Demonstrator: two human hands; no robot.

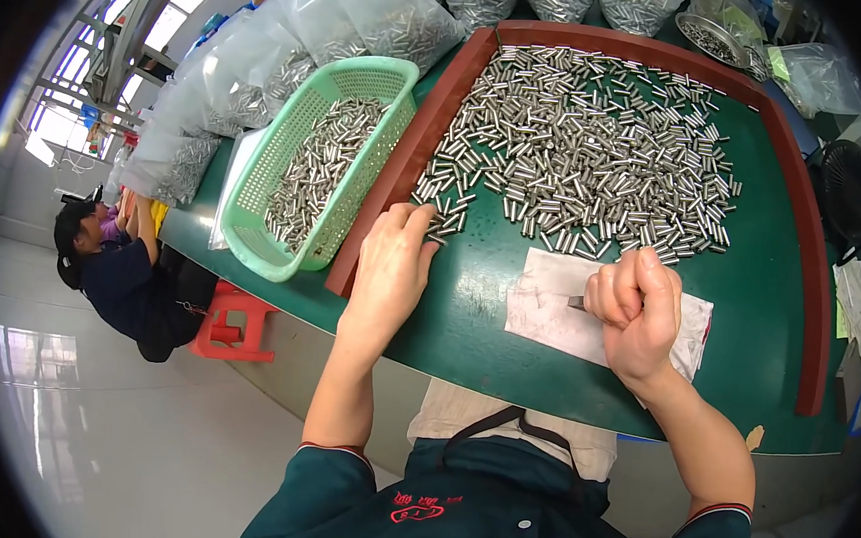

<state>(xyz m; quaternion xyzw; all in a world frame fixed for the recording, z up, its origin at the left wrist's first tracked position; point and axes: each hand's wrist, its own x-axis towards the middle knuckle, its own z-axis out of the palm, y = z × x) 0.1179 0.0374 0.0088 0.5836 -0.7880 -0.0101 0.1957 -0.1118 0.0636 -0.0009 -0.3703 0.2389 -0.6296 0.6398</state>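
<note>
Short shiny metal pins lie in a wide, loose layer on the green tabletop. My left hand is by the lower left end of this layer, its fingers curled at a few pins beside the frame. Its fingertips are partly hidden, so what they hold does not show. My right hand is closed in a fist over a pale, smudged cloth or paper sheet. From the fist's left side sticks the flat end of a small dark metal tool; the rest is covered by my fingers.
A dark red raised frame borders the pins. Left of it stands a green perforated basket of pins. Clear bags full of pins line the back. At right are a black fan and papers. A person sits far left near a red stool.
</note>
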